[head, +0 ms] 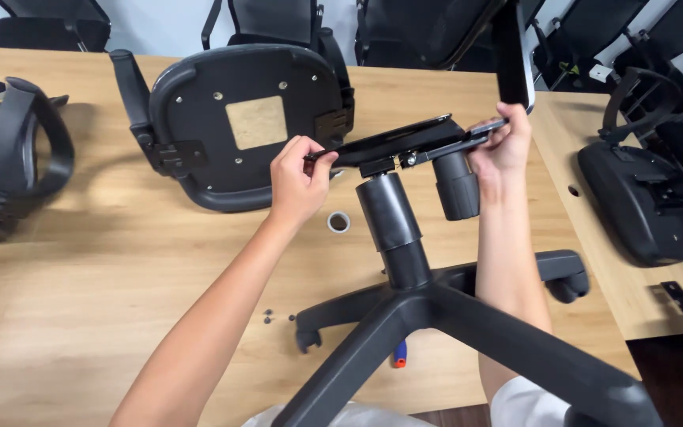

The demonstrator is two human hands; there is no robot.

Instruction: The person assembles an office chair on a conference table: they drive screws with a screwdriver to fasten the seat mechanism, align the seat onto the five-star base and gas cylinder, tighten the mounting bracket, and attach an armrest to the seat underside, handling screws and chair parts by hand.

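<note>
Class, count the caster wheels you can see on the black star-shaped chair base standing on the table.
2: one caster at the end of the left leg, one caster at the right leg's end. Other legs of the chair base run out of frame.

Bare wooden table (81, 269) at lower left leaves passing room. The upturned chair seat (243, 119) blocks upper centre; the chair base (436, 308) with its gas cylinder (393, 225) fills lower centre-right.

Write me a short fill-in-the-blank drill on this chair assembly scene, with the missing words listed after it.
1. Both hands grip the black metal ____ plate on top of the gas lift cylinder.
2. The upturned chair seat lies on the ____ table.
3. A roll of tape lies just below the ____ hand.
4. The right hand holds the plate's ____ end.

Missing words: mounting; wooden; left; right
</note>
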